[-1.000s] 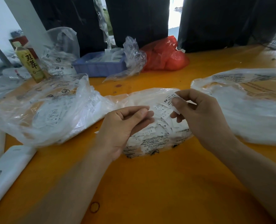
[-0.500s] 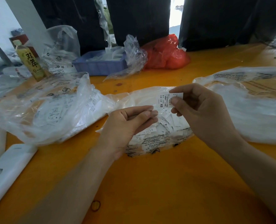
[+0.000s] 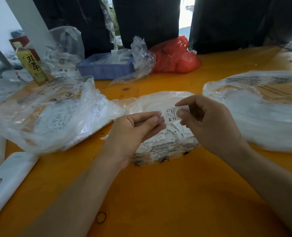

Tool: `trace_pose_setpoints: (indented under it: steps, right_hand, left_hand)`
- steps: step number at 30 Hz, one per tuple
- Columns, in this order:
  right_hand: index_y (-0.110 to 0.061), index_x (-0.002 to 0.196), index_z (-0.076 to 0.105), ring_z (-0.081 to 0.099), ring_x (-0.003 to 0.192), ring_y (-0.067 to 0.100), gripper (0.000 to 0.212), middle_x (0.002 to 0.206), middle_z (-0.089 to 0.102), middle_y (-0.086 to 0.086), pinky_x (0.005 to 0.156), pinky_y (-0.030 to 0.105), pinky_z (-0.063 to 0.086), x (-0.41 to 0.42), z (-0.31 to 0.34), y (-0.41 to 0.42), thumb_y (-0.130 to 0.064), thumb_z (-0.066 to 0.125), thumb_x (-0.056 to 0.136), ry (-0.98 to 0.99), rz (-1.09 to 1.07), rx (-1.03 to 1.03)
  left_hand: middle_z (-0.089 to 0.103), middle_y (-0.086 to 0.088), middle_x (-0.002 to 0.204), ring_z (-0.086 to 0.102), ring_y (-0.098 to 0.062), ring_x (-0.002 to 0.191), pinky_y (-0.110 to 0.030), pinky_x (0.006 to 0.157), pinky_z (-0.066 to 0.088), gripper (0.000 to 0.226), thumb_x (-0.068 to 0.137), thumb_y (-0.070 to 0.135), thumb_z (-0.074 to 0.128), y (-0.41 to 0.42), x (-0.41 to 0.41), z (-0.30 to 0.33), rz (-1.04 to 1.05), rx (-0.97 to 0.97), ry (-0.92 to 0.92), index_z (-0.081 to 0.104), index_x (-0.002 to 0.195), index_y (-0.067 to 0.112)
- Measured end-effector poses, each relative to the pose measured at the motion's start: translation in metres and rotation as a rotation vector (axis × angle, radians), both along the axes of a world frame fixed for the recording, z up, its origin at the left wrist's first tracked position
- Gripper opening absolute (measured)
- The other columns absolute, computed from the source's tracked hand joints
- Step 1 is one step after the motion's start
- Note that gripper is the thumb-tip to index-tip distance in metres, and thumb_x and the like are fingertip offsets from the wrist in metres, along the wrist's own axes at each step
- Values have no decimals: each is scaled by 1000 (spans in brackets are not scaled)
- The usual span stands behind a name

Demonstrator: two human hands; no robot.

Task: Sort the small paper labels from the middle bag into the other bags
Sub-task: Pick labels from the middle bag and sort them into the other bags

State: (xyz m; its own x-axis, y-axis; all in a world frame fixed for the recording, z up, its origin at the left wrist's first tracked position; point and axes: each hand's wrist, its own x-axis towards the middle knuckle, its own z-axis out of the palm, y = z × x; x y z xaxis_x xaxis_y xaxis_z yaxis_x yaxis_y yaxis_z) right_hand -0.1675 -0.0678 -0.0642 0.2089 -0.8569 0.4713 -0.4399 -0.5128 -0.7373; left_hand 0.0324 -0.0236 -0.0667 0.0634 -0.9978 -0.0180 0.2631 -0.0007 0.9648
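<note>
A small white paper label printed "XS" is held above the middle bag, a clear plastic bag full of several white labels. My right hand pinches the label's right edge between thumb and forefinger. My left hand meets its left edge with curled fingertips; whether they pinch it I cannot tell. A clear bag with labels lies to the left, and another clear bag lies to the right.
The orange table carries a white phone at the left edge and a black ring mark near the front. At the back stand a green tea bottle, a blue tray, crumpled clear bags and a red bag.
My right hand has lowered the label from above the bag's far side towards my left hand. The label has turned so "XS" faces me, and my left fingertips now reach its edge.
</note>
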Motion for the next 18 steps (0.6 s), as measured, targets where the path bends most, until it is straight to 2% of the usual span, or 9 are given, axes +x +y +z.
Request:
trace_pose_setpoints:
  steps: [3, 7, 10, 12, 15, 17, 18]
  right_hand:
    - [-35, 107, 69, 67, 71, 11, 15, 75, 70, -3, 61, 22, 50, 0, 0, 1, -24, 67, 98, 42, 28, 18]
    - [-33, 113, 73, 67, 76, 2, 23, 83, 68, -19, 66, 11, 49, 1, 2, 3, -17, 64, 99, 85, 87, 21]
    - [-33, 125, 69, 70, 78, 4, 31, 99, 64, -17, 69, 18, 55, 4, 2, 4, -16, 64, 99, 75, 128, 16]
    - [-35, 131, 62, 72, 76, 7, 37, 96, 67, -13, 67, 24, 59, 3, 2, 3, -21, 68, 97, -29, 113, 94]
    - [-27, 109, 66, 72, 71, 7, 16, 85, 74, -9, 67, 23, 60, 3, 1, 2, -26, 72, 94, -174, 68, 205]
    - [-28, 96, 71, 71, 68, 5, 2, 78, 75, -11, 65, 17, 56, 3, -1, 3, -27, 71, 95, -139, 80, 196]
    - [-29, 93, 72, 70, 68, 3, 3, 77, 74, -14, 64, 13, 54, 5, -2, 5, -27, 71, 95, -124, 93, 185]
  left_hand:
    - [81, -17, 103, 80, -27, 100, -23, 84, 62, 29, 74, 22, 82, 0, 0, 0, 10, 3, -26, 85, 102, 15]
    - [82, -13, 95, 81, -23, 89, -26, 78, 64, 30, 75, 31, 82, 2, -1, 0, 35, -8, -189, 85, 103, 22]
    - [83, -8, 95, 81, -23, 88, -27, 68, 65, 30, 78, 35, 81, 4, -3, 1, 40, -32, -288, 85, 105, 23]
    - [83, -7, 93, 81, -22, 86, -26, 63, 63, 28, 78, 36, 81, 5, -5, 2, 62, -42, -285, 86, 104, 25]
    - [83, -6, 92, 80, -19, 80, -23, 59, 62, 24, 75, 37, 82, 6, -5, 3, 96, -35, -228, 86, 98, 30]
    - [83, -6, 94, 79, -19, 79, -23, 57, 61, 26, 74, 36, 82, 6, -6, 3, 101, -27, -198, 86, 99, 29]
    - [83, -6, 95, 79, -21, 81, -23, 57, 61, 27, 74, 36, 82, 6, -6, 2, 102, -21, -195, 86, 100, 28]
